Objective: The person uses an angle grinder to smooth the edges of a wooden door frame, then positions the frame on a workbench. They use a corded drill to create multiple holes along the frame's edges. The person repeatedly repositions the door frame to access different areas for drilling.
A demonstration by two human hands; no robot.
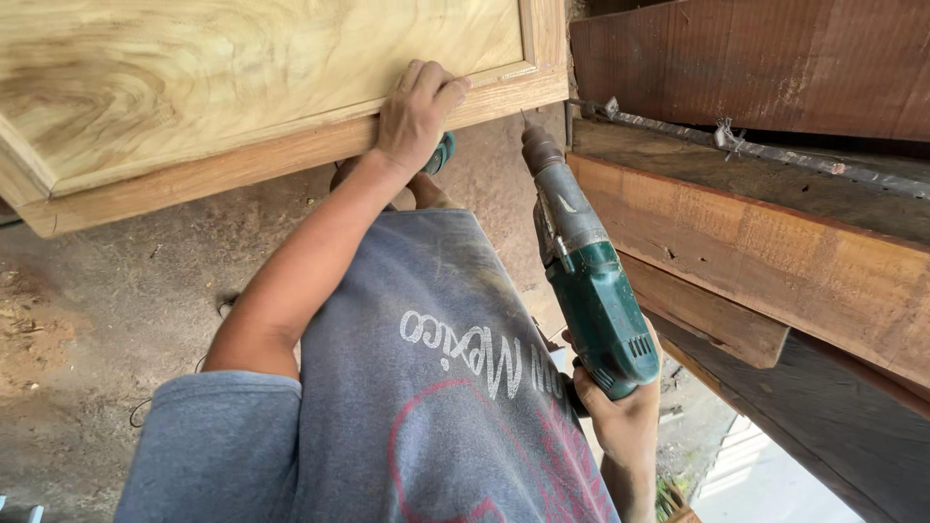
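One green power drill (591, 281) and one pale wooden panel (242, 87) are in view, with several dark planks (775, 252) stacked at the right. The drill's long axis runs from lower right up to centre top, its bit pointing at the panel's lower edge. The right hand (620, 412) is wrapped round the grip; the left hand (415, 111) (fingers curled over the frame) clasps the panel edge.

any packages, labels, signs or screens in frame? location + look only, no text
No packages, signs or screens.
Shirt print: on the grey shirt at centre; white lettering above a red outline design.
Label on the drill: small pale mark on the grey front housing of the green drill, held in the right hand; too small to make out.
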